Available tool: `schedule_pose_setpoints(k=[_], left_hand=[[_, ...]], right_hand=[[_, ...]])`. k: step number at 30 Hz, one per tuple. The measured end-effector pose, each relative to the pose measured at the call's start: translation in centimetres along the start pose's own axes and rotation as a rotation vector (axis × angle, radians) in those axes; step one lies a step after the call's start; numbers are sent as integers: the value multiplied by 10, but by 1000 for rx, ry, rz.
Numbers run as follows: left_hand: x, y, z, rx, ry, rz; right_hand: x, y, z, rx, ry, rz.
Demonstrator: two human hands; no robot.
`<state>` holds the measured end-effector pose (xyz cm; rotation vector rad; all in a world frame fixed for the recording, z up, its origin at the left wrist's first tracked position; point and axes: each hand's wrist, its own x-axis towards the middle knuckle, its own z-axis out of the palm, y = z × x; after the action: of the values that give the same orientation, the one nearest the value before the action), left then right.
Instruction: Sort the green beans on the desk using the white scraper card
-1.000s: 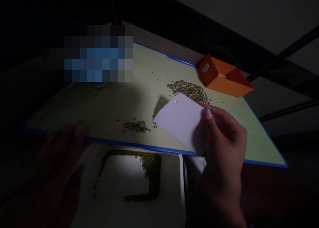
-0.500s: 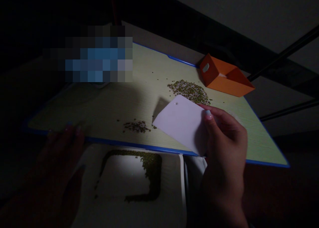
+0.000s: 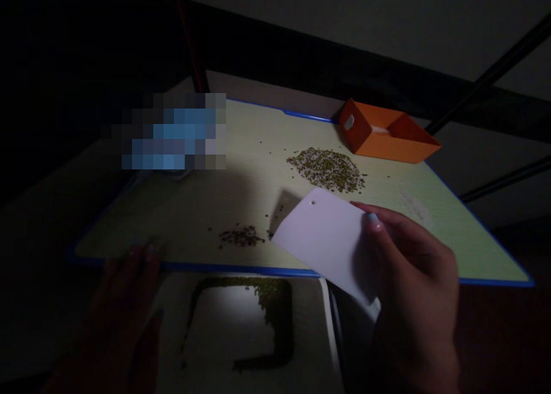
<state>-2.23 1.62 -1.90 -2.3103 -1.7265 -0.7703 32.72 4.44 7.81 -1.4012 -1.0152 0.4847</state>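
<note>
Dim light fell on the pale, blue-rimmed desk (image 3: 477, 250). Fingers of the right hand (image 3: 422, 290) pinched a smooth white card (image 3: 336, 239) that no longer overlapped the larger grain heap (image 3: 329, 169), leaving its outline visible; a smaller scatter (image 3: 243, 236) lay near the front edge. The left hand (image 3: 116, 305) rested loosely open near the front-left corner. Grains lined a white basin (image 3: 232, 319) below; an angular orange box (image 3: 387, 150) stood at the back-right corner.

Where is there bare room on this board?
Right of the right hand, the near corner of the board looks bare; so does the dim strip between left hand and small pile. It's crowded around the card and big pile.
</note>
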Motion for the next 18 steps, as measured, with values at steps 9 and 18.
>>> schedule_pose_setpoints(k=[9,18], left_hand=[[7,17,-8,-109,-13,-85],[2,6,-1,-57,11,-42]], right_hand=[[-1,-7,6,-10,2,5],[2,2,-2,-58,37,-12]])
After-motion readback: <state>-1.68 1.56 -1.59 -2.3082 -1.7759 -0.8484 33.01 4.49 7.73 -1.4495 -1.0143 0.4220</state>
